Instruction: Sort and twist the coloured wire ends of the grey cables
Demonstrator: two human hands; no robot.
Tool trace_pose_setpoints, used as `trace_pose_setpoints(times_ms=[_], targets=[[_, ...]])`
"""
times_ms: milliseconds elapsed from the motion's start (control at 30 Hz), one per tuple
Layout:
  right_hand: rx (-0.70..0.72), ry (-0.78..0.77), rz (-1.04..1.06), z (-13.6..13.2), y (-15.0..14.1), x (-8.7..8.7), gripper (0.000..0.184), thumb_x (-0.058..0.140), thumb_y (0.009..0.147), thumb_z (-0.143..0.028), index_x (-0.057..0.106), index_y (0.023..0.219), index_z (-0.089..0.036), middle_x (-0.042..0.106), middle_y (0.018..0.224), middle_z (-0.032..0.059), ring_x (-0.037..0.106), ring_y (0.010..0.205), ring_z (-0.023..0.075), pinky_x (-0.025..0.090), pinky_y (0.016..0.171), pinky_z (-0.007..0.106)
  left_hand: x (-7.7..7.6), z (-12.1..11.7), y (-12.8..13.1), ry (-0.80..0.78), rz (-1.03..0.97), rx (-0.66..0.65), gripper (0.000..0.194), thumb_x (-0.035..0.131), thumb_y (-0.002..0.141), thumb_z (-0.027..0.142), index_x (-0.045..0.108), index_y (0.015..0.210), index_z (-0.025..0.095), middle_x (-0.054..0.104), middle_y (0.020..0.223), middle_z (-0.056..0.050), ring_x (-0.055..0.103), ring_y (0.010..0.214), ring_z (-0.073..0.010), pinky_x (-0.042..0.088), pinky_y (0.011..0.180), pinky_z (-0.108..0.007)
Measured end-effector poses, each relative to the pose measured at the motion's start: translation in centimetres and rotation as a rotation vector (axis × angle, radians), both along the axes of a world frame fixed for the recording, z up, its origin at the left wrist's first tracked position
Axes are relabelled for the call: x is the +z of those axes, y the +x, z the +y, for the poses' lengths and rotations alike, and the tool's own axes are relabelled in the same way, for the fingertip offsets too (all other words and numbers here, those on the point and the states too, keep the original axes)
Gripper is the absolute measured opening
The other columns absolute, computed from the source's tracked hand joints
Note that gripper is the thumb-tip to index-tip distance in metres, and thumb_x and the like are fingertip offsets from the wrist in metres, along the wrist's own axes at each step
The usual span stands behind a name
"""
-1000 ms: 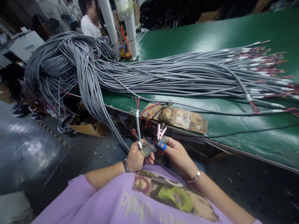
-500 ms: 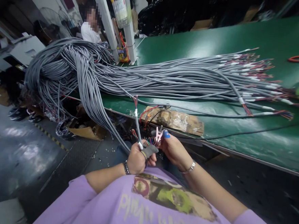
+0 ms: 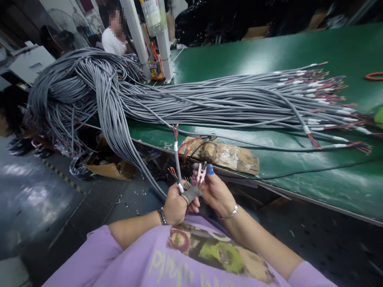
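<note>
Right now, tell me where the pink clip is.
In the head view, the pink clip is just below and right of centre, at the right hand's fingertips, beside the coloured wires and below the board.

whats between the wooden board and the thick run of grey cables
A grey cable lies there on a strip of green tabletop, in the head view.

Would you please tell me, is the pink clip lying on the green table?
No, the right hand holds the pink clip.
</note>
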State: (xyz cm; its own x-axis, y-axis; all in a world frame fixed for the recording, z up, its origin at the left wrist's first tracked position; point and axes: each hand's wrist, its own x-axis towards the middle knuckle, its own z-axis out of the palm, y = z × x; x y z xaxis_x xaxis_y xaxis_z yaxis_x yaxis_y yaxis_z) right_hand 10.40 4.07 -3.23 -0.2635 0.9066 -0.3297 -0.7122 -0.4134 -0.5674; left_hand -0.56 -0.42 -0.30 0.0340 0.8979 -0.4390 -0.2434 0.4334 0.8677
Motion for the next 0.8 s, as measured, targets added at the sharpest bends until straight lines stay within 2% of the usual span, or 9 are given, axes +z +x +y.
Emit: trace_pose_setpoints(times_ms=[133,300,467,567,700,800], targets=[[-0.009,-0.028,0.016,-0.1,-0.2,-0.1,0.028,0.082,0.063,-0.048,0.069,0.07,-0.024,0.067,0.065,-0.0006,0.055,0.054,0.0154,0.049,0.054,0.029,0.0,0.0,0.1,-0.002,0.0,0.002,0.052,0.079,0.049,0.059,0.05,0.059,0.017,0.056,0.041,0.003,0.046,0.029,-0.0072,0.033,0.031,-0.017],[0.005,-0.007,0.052,-0.2,-0.4,-0.2,0.036,0.072,0.07,-0.058,0.07,0.08,-0.023,0.069,0.072,0.0008,0.059,0.06,0.0159,0.05,0.059,0.03,0.0,-0.2,-0.1,0.011,-0.009,0.018,0.053,0.079,0.048,0.06,0.05,0.061,0.018,0.056,0.041,0.003,0.047,0.03,-0.0075,0.034,0.031,-0.017],[0.063,0.029,0.054,-0.5,0.0,-0.3,0.044,0.063,0.073,-0.067,0.068,0.081,-0.024,0.069,0.073,0.0002,0.059,0.061,0.0133,0.048,0.058,0.026,-0.2,-0.6,-0.6,0.033,-0.009,0.018,0.055,0.079,0.048,0.063,0.05,0.061,0.018,0.056,0.041,0.003,0.047,0.029,-0.0079,0.033,0.03,-0.017],[0.088,0.03,0.039,-0.6,0.3,0.2,0.04,0.065,0.074,-0.063,0.07,0.082,-0.024,0.07,0.074,0.0003,0.059,0.061,0.013,0.047,0.057,0.026,-0.4,-0.7,-0.7,0.054,-0.016,0.031,0.055,0.078,0.049,0.063,0.051,0.061,0.018,0.057,0.042,0.002,0.048,0.03,-0.0086,0.035,0.031,-0.018],[0.048,0.043,-0.016,-0.5,0.5,0.7,0.031,0.077,0.067,-0.05,0.072,0.08,-0.023,0.07,0.073,0.0001,0.06,0.067,0.0139,0.047,0.059,0.025,-0.5,-0.5,-0.7,0.054,-0.026,0.066,0.056,0.078,0.048,0.064,0.05,0.061,0.018,0.057,0.041,0.002,0.048,0.03,-0.0087,0.035,0.031,-0.018],[0.01,0.04,-0.046,-0.4,0.3,0.6,0.031,0.078,0.067,-0.049,0.072,0.081,-0.022,0.071,0.072,0.0011,0.059,0.064,0.0142,0.046,0.057,0.026,-0.6,-0.3,-0.6,0.055,-0.032,0.081,0.056,0.078,0.049,0.065,0.052,0.062,0.017,0.058,0.042,0.002,0.048,0.03,-0.0085,0.035,0.031,-0.017]])
